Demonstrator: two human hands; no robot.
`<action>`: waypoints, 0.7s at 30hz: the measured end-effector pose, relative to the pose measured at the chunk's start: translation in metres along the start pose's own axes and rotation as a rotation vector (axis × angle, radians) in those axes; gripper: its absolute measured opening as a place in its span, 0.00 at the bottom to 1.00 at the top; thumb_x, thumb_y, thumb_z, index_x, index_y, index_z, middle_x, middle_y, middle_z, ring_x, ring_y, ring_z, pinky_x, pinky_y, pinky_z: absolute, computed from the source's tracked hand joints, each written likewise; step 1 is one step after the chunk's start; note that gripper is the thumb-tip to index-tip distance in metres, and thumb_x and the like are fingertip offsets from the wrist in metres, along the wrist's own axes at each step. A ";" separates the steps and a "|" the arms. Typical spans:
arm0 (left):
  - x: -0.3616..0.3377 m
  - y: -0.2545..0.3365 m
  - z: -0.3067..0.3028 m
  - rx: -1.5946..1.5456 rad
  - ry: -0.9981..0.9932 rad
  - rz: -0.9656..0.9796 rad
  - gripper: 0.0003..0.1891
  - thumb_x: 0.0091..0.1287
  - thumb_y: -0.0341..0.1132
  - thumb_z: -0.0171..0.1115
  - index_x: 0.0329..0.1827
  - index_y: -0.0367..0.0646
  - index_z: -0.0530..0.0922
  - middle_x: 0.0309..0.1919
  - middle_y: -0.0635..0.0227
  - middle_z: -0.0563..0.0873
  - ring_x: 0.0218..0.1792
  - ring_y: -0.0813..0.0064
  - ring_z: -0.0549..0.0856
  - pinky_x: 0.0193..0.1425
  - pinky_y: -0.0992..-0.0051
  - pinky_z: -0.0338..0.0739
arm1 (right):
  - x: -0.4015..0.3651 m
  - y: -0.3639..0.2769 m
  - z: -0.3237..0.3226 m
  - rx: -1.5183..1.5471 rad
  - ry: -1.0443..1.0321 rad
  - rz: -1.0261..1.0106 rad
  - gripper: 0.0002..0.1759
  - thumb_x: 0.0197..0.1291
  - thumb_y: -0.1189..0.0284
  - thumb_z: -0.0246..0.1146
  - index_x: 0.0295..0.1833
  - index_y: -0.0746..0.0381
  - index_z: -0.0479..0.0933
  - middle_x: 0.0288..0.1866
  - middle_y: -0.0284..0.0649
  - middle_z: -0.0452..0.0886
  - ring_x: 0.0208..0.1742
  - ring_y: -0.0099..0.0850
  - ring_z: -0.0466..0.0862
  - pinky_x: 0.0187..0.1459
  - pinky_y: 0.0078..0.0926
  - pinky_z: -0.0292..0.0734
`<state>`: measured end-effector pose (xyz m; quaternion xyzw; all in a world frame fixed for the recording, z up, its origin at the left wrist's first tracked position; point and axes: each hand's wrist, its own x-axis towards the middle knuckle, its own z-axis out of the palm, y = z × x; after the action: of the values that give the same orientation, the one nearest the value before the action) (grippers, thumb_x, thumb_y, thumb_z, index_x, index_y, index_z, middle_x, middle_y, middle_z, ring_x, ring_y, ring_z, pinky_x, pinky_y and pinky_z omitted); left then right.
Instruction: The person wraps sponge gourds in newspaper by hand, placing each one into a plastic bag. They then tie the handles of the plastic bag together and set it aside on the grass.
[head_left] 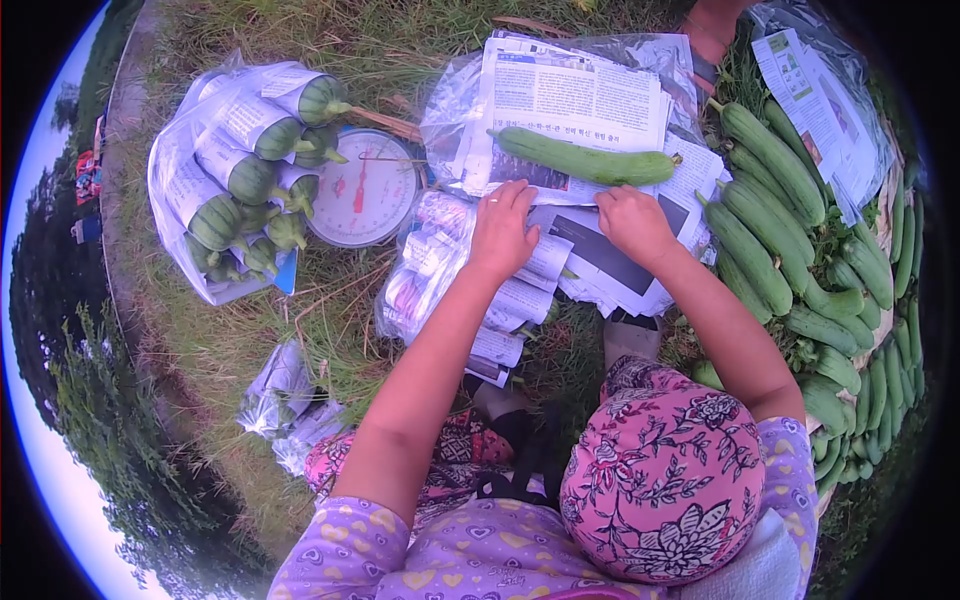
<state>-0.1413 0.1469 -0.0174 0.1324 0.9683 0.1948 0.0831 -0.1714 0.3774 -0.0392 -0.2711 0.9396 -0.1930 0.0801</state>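
A long green gourd (585, 159) lies across a sheet of newspaper (575, 100) on the grass in front of me. My left hand (502, 230) rests flat on the near edge of the newspaper stack, fingers spread, a ring on one finger. My right hand (632, 222) presses on the same edge just below the gourd's right end, fingers curled onto the paper. Neither hand holds the gourd.
A white dial scale (364, 198) stands left of the paper. Several paper-wrapped gourds in a plastic bag (235, 170) lie further left. A pile of bare gourds (800, 260) fills the right side. Wrapped rolls (430, 265) sit under my left forearm. More newspaper (810, 100) lies at upper right.
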 end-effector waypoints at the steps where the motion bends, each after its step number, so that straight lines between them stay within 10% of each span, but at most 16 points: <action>1: 0.003 0.001 -0.002 0.016 0.006 0.017 0.28 0.53 0.31 0.69 0.60 0.40 0.73 0.62 0.57 0.75 0.64 0.56 0.72 0.69 0.59 0.64 | 0.002 0.000 -0.005 -0.019 0.010 -0.007 0.07 0.54 0.74 0.59 0.37 0.65 0.79 0.33 0.44 0.82 0.39 0.40 0.83 0.44 0.37 0.80; 15: 0.032 -0.003 -0.021 -0.018 -0.013 0.121 0.10 0.58 0.32 0.66 0.43 0.43 0.84 0.43 0.63 0.86 0.45 0.59 0.82 0.53 0.61 0.74 | 0.023 0.012 -0.019 0.103 -0.085 0.065 0.09 0.53 0.66 0.66 0.31 0.60 0.80 0.28 0.44 0.83 0.33 0.43 0.85 0.38 0.42 0.79; 21: 0.036 -0.009 -0.012 0.065 0.018 0.155 0.05 0.55 0.31 0.67 0.34 0.45 0.85 0.35 0.67 0.85 0.41 0.61 0.82 0.47 0.63 0.75 | 0.031 0.009 -0.037 0.225 -0.040 0.093 0.16 0.47 0.61 0.72 0.39 0.59 0.81 0.42 0.40 0.83 0.52 0.37 0.80 0.51 0.37 0.74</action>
<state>-0.1805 0.1454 -0.0135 0.2080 0.9616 0.1702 0.0548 -0.2112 0.3798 -0.0107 -0.2204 0.9217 -0.2879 0.1378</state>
